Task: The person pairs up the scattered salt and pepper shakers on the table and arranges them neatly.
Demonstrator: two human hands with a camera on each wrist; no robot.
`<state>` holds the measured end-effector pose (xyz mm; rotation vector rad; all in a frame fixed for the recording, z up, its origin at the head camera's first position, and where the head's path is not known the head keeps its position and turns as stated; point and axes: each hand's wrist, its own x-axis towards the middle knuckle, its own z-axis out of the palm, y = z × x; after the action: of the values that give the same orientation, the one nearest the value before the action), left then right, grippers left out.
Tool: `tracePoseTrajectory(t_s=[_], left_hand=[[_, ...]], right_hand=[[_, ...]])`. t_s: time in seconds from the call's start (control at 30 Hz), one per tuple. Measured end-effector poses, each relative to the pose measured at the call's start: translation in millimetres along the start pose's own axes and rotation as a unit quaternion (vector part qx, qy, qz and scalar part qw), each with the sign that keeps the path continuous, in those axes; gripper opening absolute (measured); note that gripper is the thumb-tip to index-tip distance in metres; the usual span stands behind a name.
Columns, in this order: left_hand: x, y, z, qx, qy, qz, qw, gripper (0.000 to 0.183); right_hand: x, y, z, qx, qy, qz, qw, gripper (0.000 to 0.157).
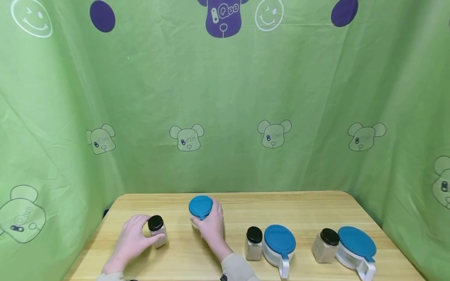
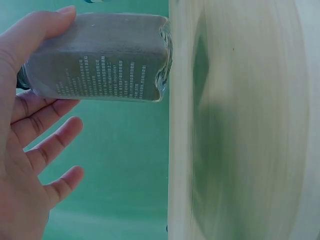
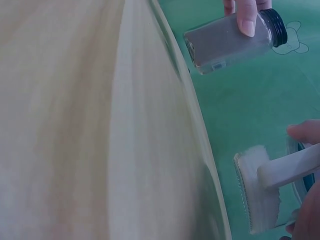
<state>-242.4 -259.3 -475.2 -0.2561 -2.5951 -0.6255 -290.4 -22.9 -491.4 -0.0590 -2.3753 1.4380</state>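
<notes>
My left hand (image 1: 131,239) pinches a clear glass spice jar (image 1: 161,236) with a black lid between thumb and fingers, at the table's left. Greyish-brown powder fills this jar, and small white print shows on its side in the left wrist view. To its right, my right hand (image 1: 213,225) grips a round seasoning pot (image 1: 200,205) with a blue lid. In the right wrist view the pot's white handle (image 3: 287,167) and whitish contents show, its base raised above the tabletop. The jar's base there appears slightly above the table too. Some right-hand fingers are hidden.
On the wooden table (image 1: 175,265) stand a black-lidded jar (image 1: 253,249) and a blue-lidded pot (image 1: 279,240) right of my right arm. Further right is another such jar (image 1: 324,251) beside a pot (image 1: 356,244). Green curtain (image 1: 225,168) surrounds the table.
</notes>
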Motion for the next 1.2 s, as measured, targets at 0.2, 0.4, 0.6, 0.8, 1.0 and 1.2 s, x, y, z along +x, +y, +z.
tracePoseTrajectory(t_s=[0.2,0.4,0.6,0.8,1.0,1.2], left_hand=[[-0.6,3.2,2.4,-0.011,0.004,0.006,0.9999,0.062],[-1.2,6.5,4.7,-0.022,0.008,0.014,0.9996,0.058],[-0.9,6.8,7.9,-0.024,0.001,0.013,0.9996,0.063],[-0.1,9.2,8.5,-0.029,-0.007,0.010,0.9995,0.065],[-0.7,10.7,10.1,-0.030,-0.007,0.014,0.9994,0.063],[-0.8,11.8,12.3,-0.035,-0.002,0.022,0.9992,0.061]], right_hand=[[-4.3,-0.7,-3.1,0.004,0.004,0.007,1.000,0.094],[-9.2,0.7,-5.6,0.009,0.009,0.006,1.000,0.094],[-13.1,2.4,-7.8,0.010,0.014,0.004,1.000,0.095],[-17.5,2.1,-10.4,0.019,0.015,0.000,1.000,0.094],[-21.6,1.1,-13.0,0.025,0.019,0.004,0.999,0.095],[-27.3,-0.7,-17.3,0.029,0.026,0.005,0.999,0.095]])
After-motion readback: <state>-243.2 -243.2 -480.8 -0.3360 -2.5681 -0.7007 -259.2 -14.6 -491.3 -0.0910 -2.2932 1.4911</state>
